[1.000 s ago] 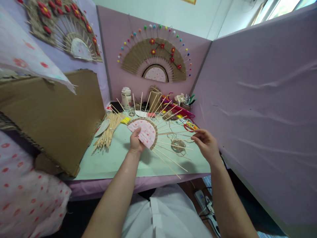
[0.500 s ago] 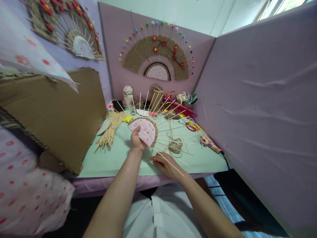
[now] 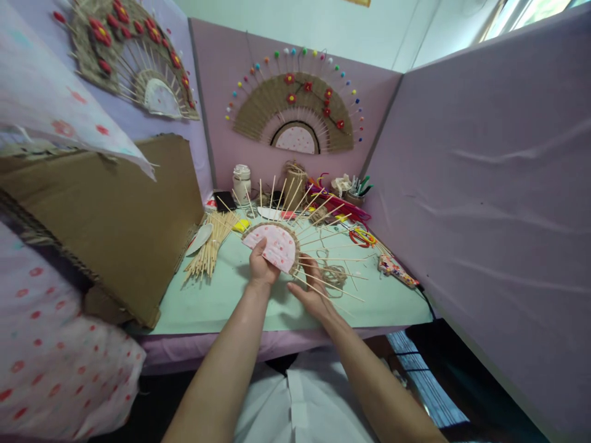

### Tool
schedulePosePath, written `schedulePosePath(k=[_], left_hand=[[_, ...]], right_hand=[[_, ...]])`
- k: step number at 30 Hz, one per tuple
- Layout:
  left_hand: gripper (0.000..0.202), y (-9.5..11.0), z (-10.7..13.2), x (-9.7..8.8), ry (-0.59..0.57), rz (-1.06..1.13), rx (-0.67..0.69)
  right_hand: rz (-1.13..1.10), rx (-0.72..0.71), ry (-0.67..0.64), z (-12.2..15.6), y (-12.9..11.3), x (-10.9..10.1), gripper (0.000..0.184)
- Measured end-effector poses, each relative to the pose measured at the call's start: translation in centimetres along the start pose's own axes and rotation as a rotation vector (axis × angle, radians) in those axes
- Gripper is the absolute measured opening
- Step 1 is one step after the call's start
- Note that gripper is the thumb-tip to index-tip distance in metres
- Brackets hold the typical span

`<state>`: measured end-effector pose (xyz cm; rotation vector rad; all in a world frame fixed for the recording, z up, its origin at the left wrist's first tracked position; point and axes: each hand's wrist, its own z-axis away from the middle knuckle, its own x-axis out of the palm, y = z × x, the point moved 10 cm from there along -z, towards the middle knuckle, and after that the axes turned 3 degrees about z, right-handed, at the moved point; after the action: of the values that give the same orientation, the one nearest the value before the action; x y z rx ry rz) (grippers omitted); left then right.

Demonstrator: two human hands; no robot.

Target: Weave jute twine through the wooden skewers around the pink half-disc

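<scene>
My left hand (image 3: 264, 266) grips a half-round fan base (image 3: 276, 242) covered in pink floral cloth, thumb on top. Twine edges its curved side, and thin wooden sticks (image 3: 318, 232) spread out from it like rays. My right hand (image 3: 314, 288) is at the lower right of the base, thumb and fingers apart, with the fingers up among the lowest sticks. Whether it touches a stick is hard to make out. Beneath those sticks lies a loose coil of twine (image 3: 335, 279) on the pale green tabletop (image 3: 221, 311).
A bundle of sticks (image 3: 209, 249) lies at left by a cardboard panel (image 3: 106, 215). At right are scissors (image 3: 362, 237) and a patterned glue gun (image 3: 397, 271) with a cord. A jar (image 3: 241, 183) and a twine-wrapped pot (image 3: 294, 187) stand behind. A finished fan (image 3: 295, 111) hangs on the back wall.
My right hand has risen and turned, its fingers opening upward among the lower sticks beside the base. The left hand still holds the base. The whole view has shifted slightly.
</scene>
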<state>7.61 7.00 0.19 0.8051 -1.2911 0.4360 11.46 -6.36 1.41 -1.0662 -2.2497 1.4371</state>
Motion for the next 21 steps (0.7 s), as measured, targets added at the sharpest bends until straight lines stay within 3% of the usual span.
schedulePosePath(k=[6, 13, 17, 21], left_hand=[[0.025, -0.5, -0.3, -0.1, -0.014, -0.027, -0.022], [0.023, -2.8, 0.3, 1.6, -0.129, -0.160, -0.094], [0.023, -6.6, 1.3, 3.5, -0.260, -0.323, -0.205], [0.027, -8.5, 1.5, 3.2, -0.250, -0.359, -0.240]], right_hand=[[-0.417, 0.159, 0.163, 0.0, 2.7, 1.4, 0.049], [-0.639, 0.248, 0.321, -0.6, 4.1, -0.5, 0.025], [-0.650, 0.225, 0.373, -1.4, 3.5, -2.6, 0.028], [-0.490, 0.184, 0.399, -1.0, 3.0, -4.1, 0.036]])
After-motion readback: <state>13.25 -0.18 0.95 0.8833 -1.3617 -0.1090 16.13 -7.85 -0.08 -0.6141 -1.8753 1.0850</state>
